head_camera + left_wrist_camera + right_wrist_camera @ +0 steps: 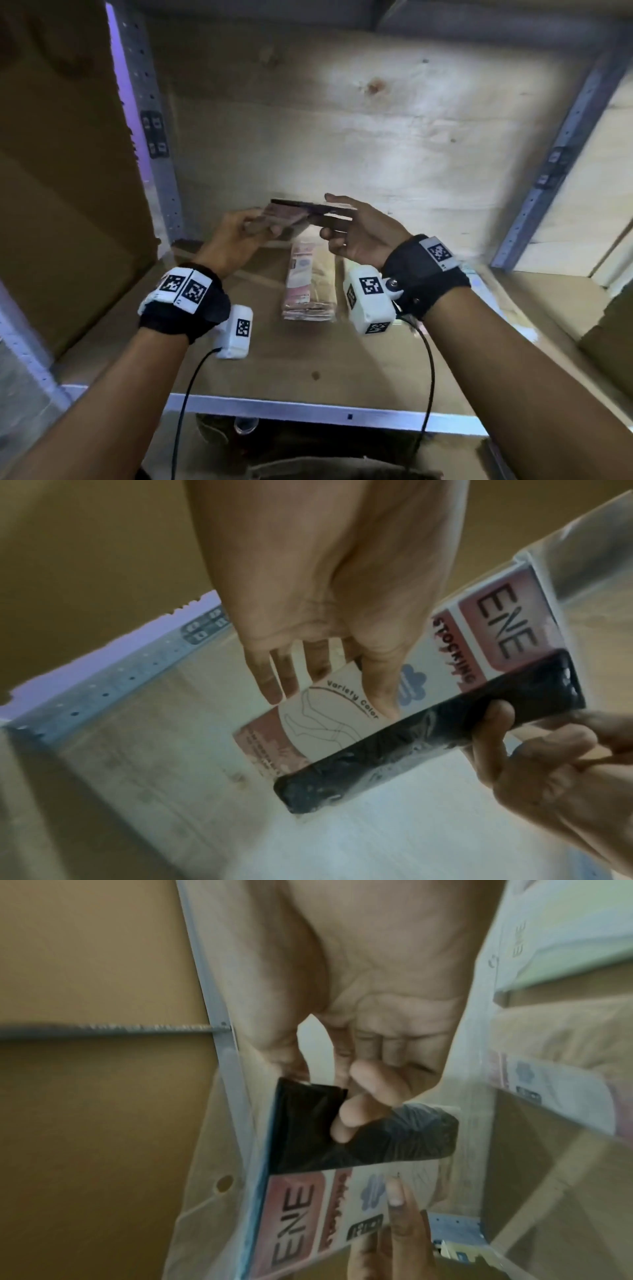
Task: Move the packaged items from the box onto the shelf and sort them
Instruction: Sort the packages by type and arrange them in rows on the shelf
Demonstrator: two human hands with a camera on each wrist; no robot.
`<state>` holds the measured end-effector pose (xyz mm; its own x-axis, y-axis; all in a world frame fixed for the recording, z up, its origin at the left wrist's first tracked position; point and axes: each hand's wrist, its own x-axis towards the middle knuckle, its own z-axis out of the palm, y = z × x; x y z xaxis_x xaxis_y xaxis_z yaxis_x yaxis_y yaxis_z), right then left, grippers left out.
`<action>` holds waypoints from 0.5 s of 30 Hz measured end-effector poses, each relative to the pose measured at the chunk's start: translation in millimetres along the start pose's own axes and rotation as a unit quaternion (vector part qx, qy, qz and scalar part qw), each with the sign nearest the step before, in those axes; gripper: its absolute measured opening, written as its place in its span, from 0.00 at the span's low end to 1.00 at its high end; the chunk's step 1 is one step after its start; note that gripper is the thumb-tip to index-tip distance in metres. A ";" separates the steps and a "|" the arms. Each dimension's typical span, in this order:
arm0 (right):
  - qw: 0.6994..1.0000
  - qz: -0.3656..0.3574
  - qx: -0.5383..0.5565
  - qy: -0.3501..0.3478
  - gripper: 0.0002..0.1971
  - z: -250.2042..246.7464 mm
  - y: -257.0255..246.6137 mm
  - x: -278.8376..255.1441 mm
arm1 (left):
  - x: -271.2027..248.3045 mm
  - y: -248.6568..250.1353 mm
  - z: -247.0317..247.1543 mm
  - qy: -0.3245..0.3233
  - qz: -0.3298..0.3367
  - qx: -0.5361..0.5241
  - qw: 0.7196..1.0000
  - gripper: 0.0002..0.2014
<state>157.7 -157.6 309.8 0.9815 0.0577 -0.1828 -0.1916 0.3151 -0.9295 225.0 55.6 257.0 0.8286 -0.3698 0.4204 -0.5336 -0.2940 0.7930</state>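
Above the wooden shelf [308,370] both hands hold one clear-wrapped stocking package [308,214], a pink and white "ENE" card beside a black stocking [445,710]. My left hand [246,226] pinches the card end, thumb on the printed face [380,693] and fingers behind it. My right hand [346,226] pinches the black end, fingertips curled onto the dark part [359,1096]. Whether more packages lie behind it I cannot tell. A stack of similar pink-labelled packages [310,284] lies flat on the shelf below the hands.
A tall cardboard panel [68,171] stands left of the perforated metal upright [154,137]. Another upright [561,154] and cardboard pieces [599,308] bound the right side. The shelf's metal front rail [308,411] runs below my wrists. The plywood back wall [376,120] is close.
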 end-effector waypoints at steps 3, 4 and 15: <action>0.999 -0.030 0.013 -0.004 0.10 -25.4 -9.9 -20.2 | 3.7 15.5 19.7 -0.026 -0.005 -0.066 0.997 0.08; 0.999 -0.041 0.012 -0.003 0.11 -33.7 -12.1 -26.7 | 4.8 19.2 26.6 -0.038 -0.011 -0.092 0.995 0.13; 0.954 -0.037 -0.280 0.103 0.18 -121.4 55.2 -71.6 | -5.9 24.7 130.5 -0.140 -0.097 -0.169 0.971 0.14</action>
<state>76.4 -259.3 232.6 0.9820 -0.1497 -0.1153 -0.1502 -0.2478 -0.9571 184.8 -64.5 216.5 0.8034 -0.5761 0.1505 -0.2475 -0.0933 0.9644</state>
